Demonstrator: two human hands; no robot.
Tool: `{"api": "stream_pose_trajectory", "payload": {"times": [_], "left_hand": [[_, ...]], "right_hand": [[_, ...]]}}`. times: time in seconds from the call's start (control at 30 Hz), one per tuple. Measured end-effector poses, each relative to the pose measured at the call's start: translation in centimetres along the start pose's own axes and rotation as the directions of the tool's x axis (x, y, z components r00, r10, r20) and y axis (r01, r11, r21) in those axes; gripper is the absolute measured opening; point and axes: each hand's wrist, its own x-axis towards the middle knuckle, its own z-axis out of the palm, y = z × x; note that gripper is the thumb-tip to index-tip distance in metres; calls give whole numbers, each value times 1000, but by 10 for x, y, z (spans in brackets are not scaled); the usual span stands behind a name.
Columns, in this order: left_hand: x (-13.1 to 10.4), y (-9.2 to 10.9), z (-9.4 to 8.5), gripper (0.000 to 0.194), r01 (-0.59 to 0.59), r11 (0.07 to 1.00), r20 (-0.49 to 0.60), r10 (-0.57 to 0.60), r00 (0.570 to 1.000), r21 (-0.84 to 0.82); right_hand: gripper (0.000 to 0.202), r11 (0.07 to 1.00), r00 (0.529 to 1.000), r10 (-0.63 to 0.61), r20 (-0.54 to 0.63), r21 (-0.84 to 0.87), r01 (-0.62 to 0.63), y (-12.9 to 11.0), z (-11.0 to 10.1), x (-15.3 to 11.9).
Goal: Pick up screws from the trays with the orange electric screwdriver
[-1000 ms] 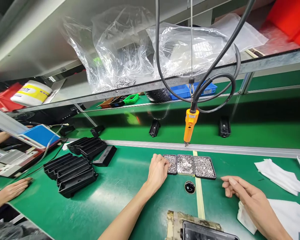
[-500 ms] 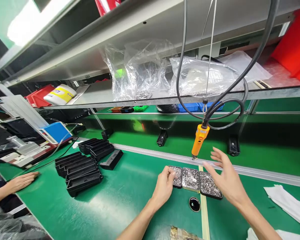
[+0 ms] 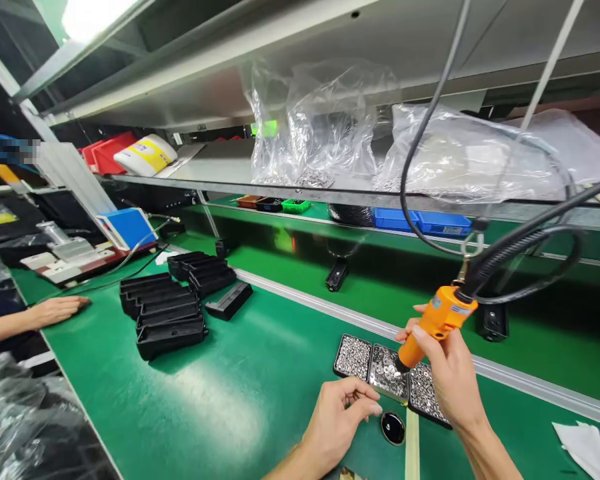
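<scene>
Presently, right hand: the right hand point(image 3: 450, 377) is closed around the orange hanging electric screwdriver point(image 3: 433, 325), tip slanted down over the trays.
Left hand: the left hand point(image 3: 341, 419) is pinched loosely, fingertips together; whether a screw is held cannot be told.
Trays: three shallow black trays of small silver screws and washers point(image 3: 380, 363) are set side by side near the rear rail of the green bench point(image 3: 240, 400).
Handling: a firm grip is judged best, with the bit brought down squarely and the black cable point(image 3: 525, 243) kept slack.
Nearby: a small round black disc point(image 3: 393, 427) lies just before the trays.
Left end: stacked black plastic housings point(image 3: 167, 313) are ranged there; another person's hand point(image 3: 57, 310) rests at that edge.
</scene>
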Motion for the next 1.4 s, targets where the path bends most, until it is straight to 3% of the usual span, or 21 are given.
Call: {"api": "stream_pose_trajectory", "payload": {"times": [0.2,0.37,0.53,0.97,1.1,1.2,1.27,1.4], "left_hand": [[-5,5,5,10,-13,999,-14,13,1000,-32],[-11,12,7,3,-77,996,-2,77,997,46],[-14,11,6,22,-183,982,37,182,983,43],[-16,7,6,22,-279,959,67,276,959,43],[-15,6,5,24,-386,913,99,375,922,135],[-15,5,5,31,-515,829,119,502,857,216],[-15,3,6,29,-548,800,87,545,834,245],[-15,-1,8,37,-467,838,-19,492,870,282]], "right_hand": [[34,962,997,44,60,265,-59,-30,4,-12],[13,907,991,137,-14,405,-119,-51,8,-20],[18,910,987,155,-39,396,-127,-58,16,-31],[27,926,991,120,53,355,-131,-55,24,-41],[31,935,991,95,98,333,-123,-51,25,-44],[35,927,991,58,124,360,-99,-50,27,-43],[41,921,990,49,130,377,-95,-50,29,-42],[38,923,992,48,118,374,-89,-48,31,-41]]}}
